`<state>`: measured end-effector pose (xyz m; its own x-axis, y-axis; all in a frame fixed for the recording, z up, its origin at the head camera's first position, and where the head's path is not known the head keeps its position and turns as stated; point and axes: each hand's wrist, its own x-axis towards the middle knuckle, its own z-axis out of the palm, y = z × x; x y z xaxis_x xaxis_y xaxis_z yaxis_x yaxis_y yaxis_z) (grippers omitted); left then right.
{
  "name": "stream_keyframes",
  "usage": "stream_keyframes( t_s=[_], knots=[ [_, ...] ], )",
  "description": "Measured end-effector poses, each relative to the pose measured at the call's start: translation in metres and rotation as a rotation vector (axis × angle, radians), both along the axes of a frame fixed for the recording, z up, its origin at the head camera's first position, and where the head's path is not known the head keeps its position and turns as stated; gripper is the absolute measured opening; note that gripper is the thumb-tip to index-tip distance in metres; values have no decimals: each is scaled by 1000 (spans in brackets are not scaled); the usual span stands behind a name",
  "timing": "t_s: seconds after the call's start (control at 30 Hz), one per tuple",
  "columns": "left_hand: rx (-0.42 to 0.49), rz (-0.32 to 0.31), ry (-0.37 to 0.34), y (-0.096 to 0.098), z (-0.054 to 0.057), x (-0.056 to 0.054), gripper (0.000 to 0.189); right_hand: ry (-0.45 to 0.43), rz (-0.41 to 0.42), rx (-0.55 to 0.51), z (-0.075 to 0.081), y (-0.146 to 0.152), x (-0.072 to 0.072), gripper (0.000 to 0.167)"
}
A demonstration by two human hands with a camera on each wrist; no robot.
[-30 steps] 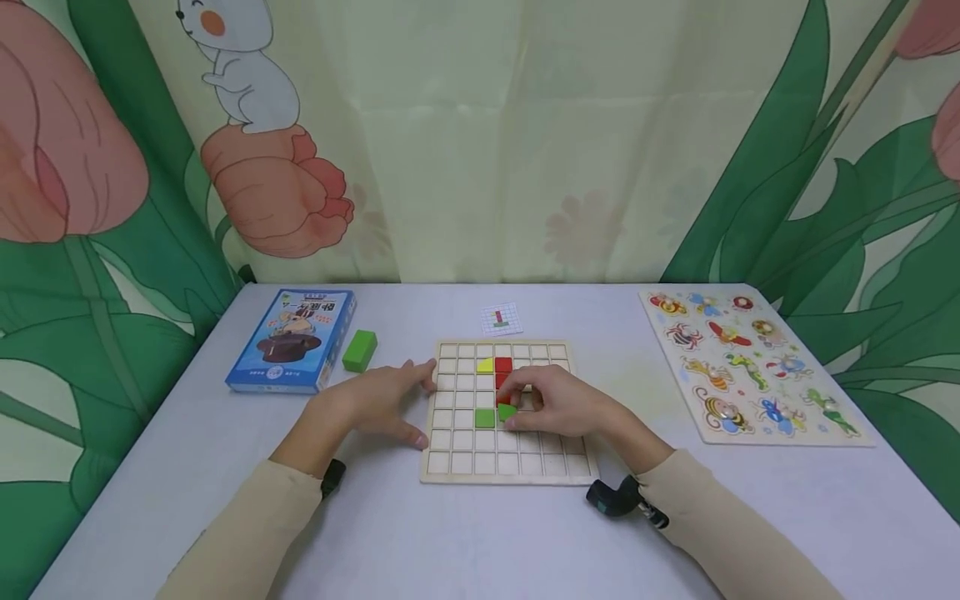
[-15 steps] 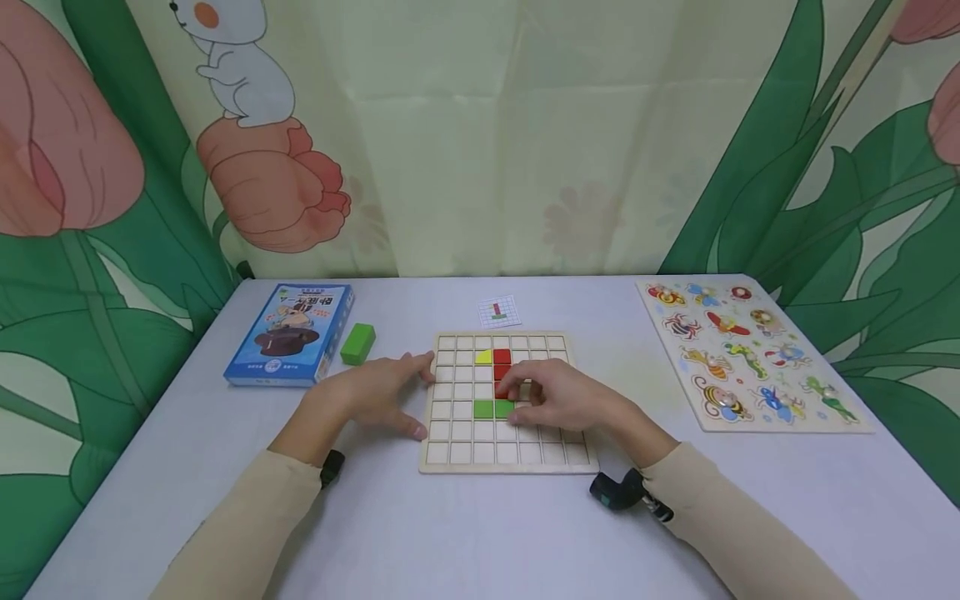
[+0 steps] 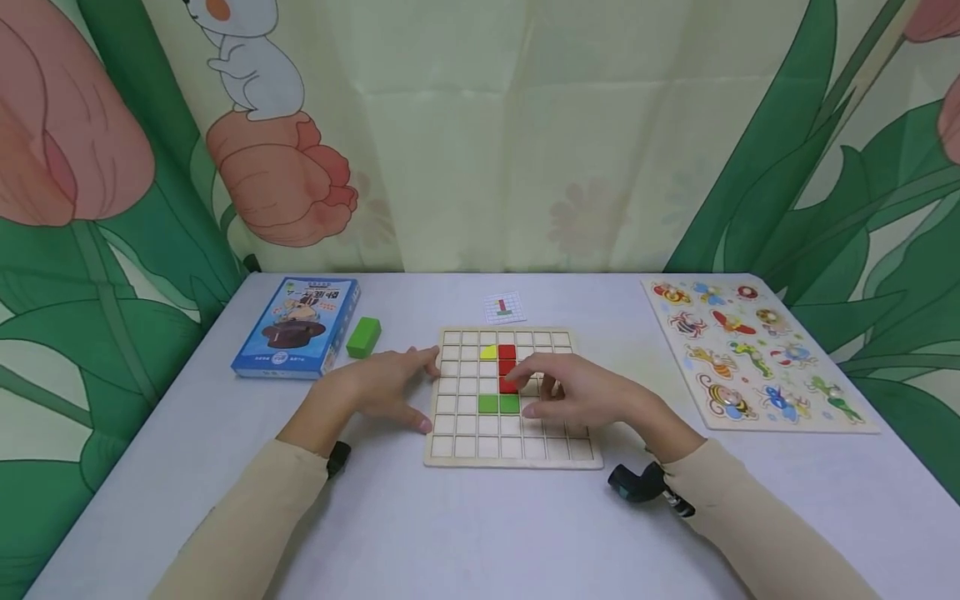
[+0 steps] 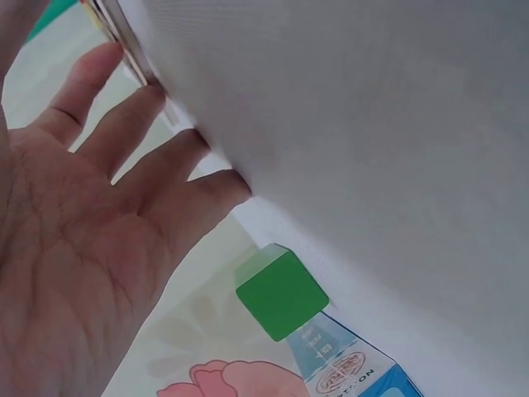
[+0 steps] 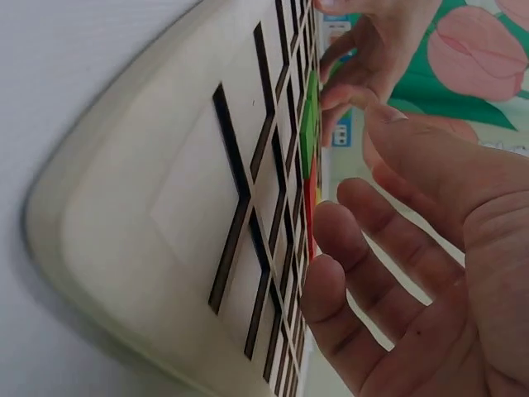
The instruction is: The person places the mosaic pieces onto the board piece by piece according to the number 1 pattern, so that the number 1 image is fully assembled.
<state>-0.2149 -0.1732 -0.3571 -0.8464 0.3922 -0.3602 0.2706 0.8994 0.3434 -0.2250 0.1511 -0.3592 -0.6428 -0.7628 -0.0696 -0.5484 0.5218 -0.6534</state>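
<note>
A wooden grid board (image 3: 465, 447) lies on the table in the head view. Set in its squares are a column of red tiles (image 3: 507, 352), a small yellow tile (image 3: 489, 352) to their left and two green tiles (image 3: 488, 404) side by side below. My left hand (image 3: 378, 385) spreads along the board's left edge, thumb and fingertips right at the rim. Over the board's right half hovers my right hand (image 3: 585, 392), fingers loosely bent and holding nothing, its fingertips just right of the red and green tiles. The right wrist view shows a gap between thumb (image 5: 413, 141) and fingers.
A small gridded card (image 3: 503, 307) with a red and green pattern lies behind the board. To the left are a green block (image 3: 363, 337) and a blue box (image 3: 296, 327). An insect picture puzzle (image 3: 757, 354) lies at the right. A printed curtain (image 3: 465, 167) hangs behind the table.
The tilted green tile that my right hand pinched now lies flat beside the other green one. My right fingers have let go and drawn slightly right. The left hand keeps its place.
</note>
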Motion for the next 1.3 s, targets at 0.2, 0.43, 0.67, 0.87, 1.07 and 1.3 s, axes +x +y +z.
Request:
stream_keyframes(
  t_s=[0.2,0.43,0.67,0.87,1.07,1.3],
  knots=[
    [-1,12,-11,-1,-1,-1,97,19,16,-30,0,10,2,41],
    [-9,7,-16,1,-2,-1,102,28,-2,-62,-6,24,7,40],
    [-25,11,-6,1,1,-2,95,97,1,-57,2,34,5,35],
    [-26,10,-6,1,1,-2,94,130,5,-85,7,46,5,34],
    [-13,1,-4,2,1,-1,86,117,-20,-102,-1,63,9,34],
    [-12,17,-6,4,0,0,86,139,-12,-141,-6,82,11,33]
  ],
)
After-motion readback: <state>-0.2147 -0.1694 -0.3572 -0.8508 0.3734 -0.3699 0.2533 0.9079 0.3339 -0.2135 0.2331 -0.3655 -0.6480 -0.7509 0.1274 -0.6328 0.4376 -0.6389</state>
